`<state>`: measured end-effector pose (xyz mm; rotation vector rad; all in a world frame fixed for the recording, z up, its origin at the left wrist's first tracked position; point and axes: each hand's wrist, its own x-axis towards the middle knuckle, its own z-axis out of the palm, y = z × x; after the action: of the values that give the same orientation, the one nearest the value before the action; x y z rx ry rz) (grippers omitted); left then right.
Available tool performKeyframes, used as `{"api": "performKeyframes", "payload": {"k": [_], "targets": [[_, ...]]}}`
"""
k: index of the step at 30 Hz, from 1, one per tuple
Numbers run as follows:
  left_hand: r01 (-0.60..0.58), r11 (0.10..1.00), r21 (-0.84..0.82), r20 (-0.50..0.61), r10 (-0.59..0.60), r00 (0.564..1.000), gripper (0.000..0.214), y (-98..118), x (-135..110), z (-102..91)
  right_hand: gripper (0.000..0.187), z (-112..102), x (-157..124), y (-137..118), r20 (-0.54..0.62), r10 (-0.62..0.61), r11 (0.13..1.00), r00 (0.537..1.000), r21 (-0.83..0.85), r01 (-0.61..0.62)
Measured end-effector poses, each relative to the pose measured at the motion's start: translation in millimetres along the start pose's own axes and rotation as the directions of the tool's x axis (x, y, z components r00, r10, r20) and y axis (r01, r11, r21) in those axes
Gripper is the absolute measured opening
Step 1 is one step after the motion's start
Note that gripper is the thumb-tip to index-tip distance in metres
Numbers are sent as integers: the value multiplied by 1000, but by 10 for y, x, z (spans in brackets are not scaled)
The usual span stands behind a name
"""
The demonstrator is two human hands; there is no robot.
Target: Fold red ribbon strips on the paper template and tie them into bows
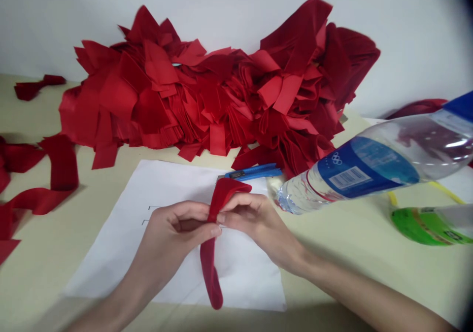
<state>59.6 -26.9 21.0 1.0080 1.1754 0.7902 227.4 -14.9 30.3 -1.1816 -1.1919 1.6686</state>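
A strip of red velvet ribbon [211, 268] is pinched at its middle between both hands. My left hand [175, 228] grips it from the left with thumb and fingers closed. From the right, my right hand [254, 218] pinches the same spot, the fingertips of both hands nearly touching. The ribbon's upper part folds over to the right, and its lower part hangs toward me in a narrow loop. Beneath the hands lies a white paper sheet [121, 253] with a few printed corner marks. A blue utility knife [254, 172] rests at the paper's top edge.
A large heap of red ribbon pieces [207, 95] lies along the wall. Longer red ribbon [62, 174] curls at the left, with a small folded piece [39, 86] behind it. A plastic water bottle [362, 167] and a green-labelled bottle [424, 226] are at the right.
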Motion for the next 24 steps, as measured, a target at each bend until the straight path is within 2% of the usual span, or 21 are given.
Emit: {"api": "performKeyframes", "payload": {"k": [4, 10, 17, 21, 24], "targets": [[59, 988, -143, 28, -55, 998, 20, 8, 5, -28, 4, -24, 13, 3, 8, 77, 995, 997, 69, -77], [157, 948, -277, 65, -144, 987, 16, 24, 4, -19, 7, -12, -5, 5, 1, 20, 999, 1000, 37, -20], [153, 955, -256, 61, -142, 988, 14, 0, 0, -7, 10, 9, -9, -24, 9, 61, 998, 998, -33, -60], [130, 965, -228, 109, -107, 988, 15, -16, 20, -18, 13, -12, 9, -42, 10, 32, 999, 999, -26, -32], [169, 958, -233, 123, -144, 982, 13, -17, 25, -23, 9, -22, 9, -54, -5, 37, 998, 999, -44, -37]]}}
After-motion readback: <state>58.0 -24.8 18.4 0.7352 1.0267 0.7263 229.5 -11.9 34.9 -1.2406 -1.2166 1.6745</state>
